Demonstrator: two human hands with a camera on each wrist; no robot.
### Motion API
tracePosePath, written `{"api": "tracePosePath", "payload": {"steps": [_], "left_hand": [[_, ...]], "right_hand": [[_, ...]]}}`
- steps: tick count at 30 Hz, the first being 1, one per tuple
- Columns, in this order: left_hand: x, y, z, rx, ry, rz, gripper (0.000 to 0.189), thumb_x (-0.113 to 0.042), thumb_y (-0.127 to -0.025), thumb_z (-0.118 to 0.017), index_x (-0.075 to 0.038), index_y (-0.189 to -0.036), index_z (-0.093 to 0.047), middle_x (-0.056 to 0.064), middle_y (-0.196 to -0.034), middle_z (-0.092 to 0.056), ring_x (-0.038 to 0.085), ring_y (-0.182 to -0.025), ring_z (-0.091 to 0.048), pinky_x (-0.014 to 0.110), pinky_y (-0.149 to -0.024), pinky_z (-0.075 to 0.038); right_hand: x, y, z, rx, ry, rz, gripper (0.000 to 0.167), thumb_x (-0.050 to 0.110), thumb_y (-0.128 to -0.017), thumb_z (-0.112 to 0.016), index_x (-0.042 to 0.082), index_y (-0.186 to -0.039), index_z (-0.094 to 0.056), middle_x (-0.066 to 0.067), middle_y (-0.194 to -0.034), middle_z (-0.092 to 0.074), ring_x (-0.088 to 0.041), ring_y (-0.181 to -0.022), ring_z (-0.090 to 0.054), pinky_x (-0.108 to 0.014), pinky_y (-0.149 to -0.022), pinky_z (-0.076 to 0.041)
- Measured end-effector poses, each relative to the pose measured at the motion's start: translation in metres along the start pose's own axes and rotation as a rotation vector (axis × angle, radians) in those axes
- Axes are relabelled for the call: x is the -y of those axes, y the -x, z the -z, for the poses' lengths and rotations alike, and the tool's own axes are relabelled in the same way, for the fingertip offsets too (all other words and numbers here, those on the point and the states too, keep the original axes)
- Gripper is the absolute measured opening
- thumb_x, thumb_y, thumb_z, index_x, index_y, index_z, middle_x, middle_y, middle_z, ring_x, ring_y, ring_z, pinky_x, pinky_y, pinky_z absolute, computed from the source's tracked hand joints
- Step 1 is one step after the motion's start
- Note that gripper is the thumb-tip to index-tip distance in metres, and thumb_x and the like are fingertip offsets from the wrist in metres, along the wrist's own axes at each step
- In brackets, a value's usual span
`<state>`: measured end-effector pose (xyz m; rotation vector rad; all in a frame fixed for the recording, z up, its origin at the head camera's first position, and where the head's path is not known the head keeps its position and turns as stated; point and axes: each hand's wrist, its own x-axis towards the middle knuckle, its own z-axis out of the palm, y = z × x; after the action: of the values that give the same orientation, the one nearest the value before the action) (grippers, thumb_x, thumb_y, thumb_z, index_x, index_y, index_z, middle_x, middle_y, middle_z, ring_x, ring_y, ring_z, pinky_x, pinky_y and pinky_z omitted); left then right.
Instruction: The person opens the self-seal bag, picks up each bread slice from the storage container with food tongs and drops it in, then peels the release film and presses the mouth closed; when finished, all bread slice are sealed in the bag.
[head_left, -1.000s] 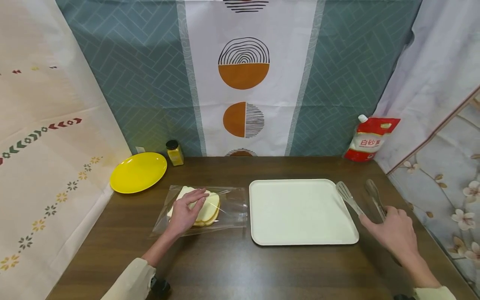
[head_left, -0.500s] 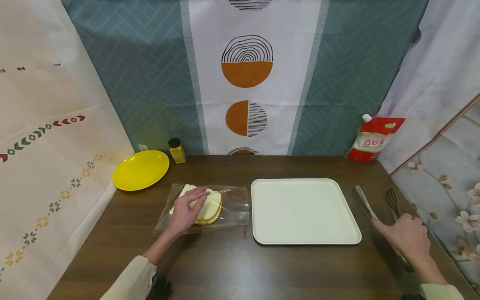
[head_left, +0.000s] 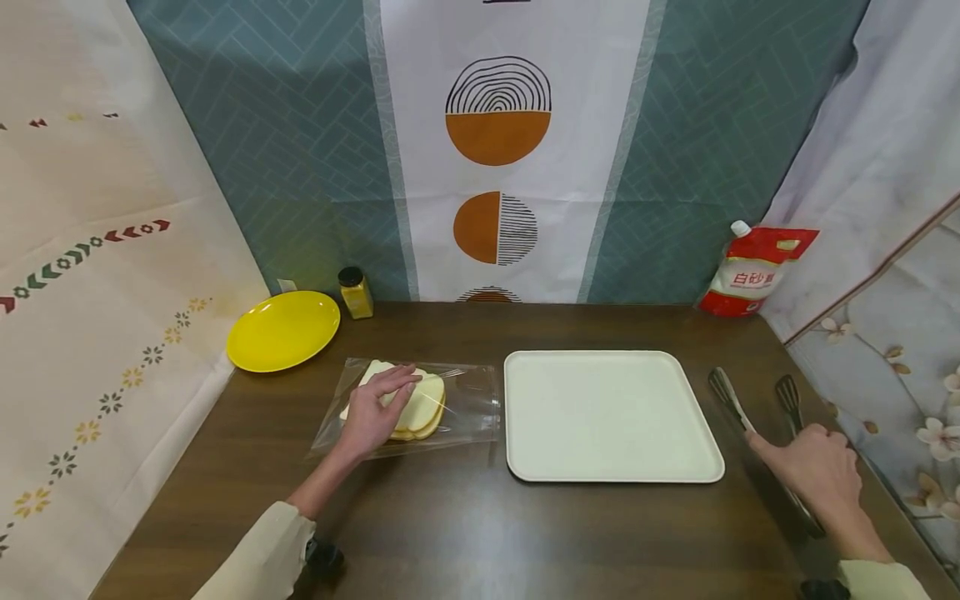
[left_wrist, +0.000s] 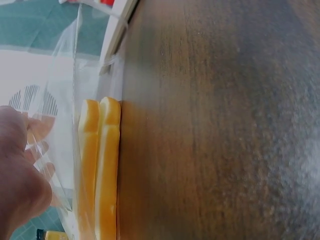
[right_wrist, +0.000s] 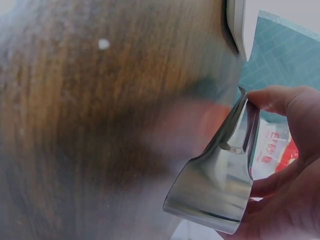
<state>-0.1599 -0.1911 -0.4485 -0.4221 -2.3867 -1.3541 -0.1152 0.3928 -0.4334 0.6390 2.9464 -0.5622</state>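
On the left of the table, sliced bread point(head_left: 426, 406) lies in a clear plastic bag point(head_left: 478, 400). My left hand point(head_left: 372, 410) is over the bread, its thumb and fingers pinching the bag's raised top film; the left wrist view shows two stacked slices point(left_wrist: 106, 165) below that film. At the far right, my right hand point(head_left: 813, 468) grips metal tongs point(head_left: 729, 393) around the middle, thumb on one arm and fingers on the other. The tongs' slotted ends point away from me and stand spread apart. Seen from the right wrist, their bent rear end point(right_wrist: 212, 192) faces the camera.
A white rectangular tray point(head_left: 611, 417) lies between the bag and the tongs. Toward the back left are a yellow plate point(head_left: 283, 332) and a yellow jar with a black lid point(head_left: 356, 293). A red and white pouch point(head_left: 753, 271) leans at the back right corner. Curtains border the table.
The tongs have shifted right, away from the tray's corner, and turned in my right hand. My left hand has kept its place on the bag. The head view has moved slightly.
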Motion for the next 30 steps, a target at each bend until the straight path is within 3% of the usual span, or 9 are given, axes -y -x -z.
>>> {"api": "tracePosePath", "payload": {"steps": [8, 20, 26, 30], "left_hand": [[0.0, 0.001, 0.0, 0.002, 0.004, 0.022, 0.019, -0.002, -0.092, -0.07, 0.0, -0.111, -0.076, 0.016, -0.124, -0.067, 0.037, -0.124, -0.056, 0.057, -0.105, -0.038], [0.0, 0.001, 0.001, -0.006, -0.001, 0.006, 0.019, -0.001, -0.092, -0.071, 0.0, -0.11, -0.076, 0.017, -0.124, -0.067, 0.038, -0.123, -0.057, 0.058, -0.105, -0.038], [0.0, 0.0, 0.0, -0.001, 0.001, 0.007, 0.019, 0.0, -0.092, -0.07, 0.0, -0.11, -0.076, 0.017, -0.124, -0.067, 0.038, -0.123, -0.057, 0.058, -0.105, -0.038], [0.0, 0.0, 0.0, 0.003, -0.005, 0.012, 0.019, -0.001, -0.092, -0.071, 0.0, -0.111, -0.076, 0.016, -0.124, -0.067, 0.037, -0.123, -0.057, 0.058, -0.104, -0.039]], "right_hand": [[-0.002, -0.001, -0.005, 0.008, 0.009, 0.013, 0.107, 0.067, -0.086, -0.06, -0.034, -0.114, -0.036, -0.052, -0.109, -0.035, -0.069, -0.1, -0.039, -0.07, -0.07, -0.042], [0.001, -0.001, -0.011, -0.013, 0.005, 0.02, 0.105, 0.063, -0.086, -0.064, -0.034, -0.113, -0.033, -0.052, -0.109, -0.033, -0.069, -0.101, -0.037, -0.071, -0.073, -0.042], [0.004, -0.001, -0.011, 0.005, 0.013, -0.02, 0.116, 0.073, -0.082, -0.062, -0.033, -0.115, -0.032, -0.053, -0.11, -0.032, -0.07, -0.103, -0.035, -0.075, -0.078, -0.037], [0.011, 0.005, -0.013, -0.096, 0.0, 0.001, 0.113, 0.074, -0.081, -0.062, -0.031, -0.111, -0.034, -0.052, -0.105, -0.033, -0.071, -0.1, -0.034, -0.075, -0.076, -0.033]]}}
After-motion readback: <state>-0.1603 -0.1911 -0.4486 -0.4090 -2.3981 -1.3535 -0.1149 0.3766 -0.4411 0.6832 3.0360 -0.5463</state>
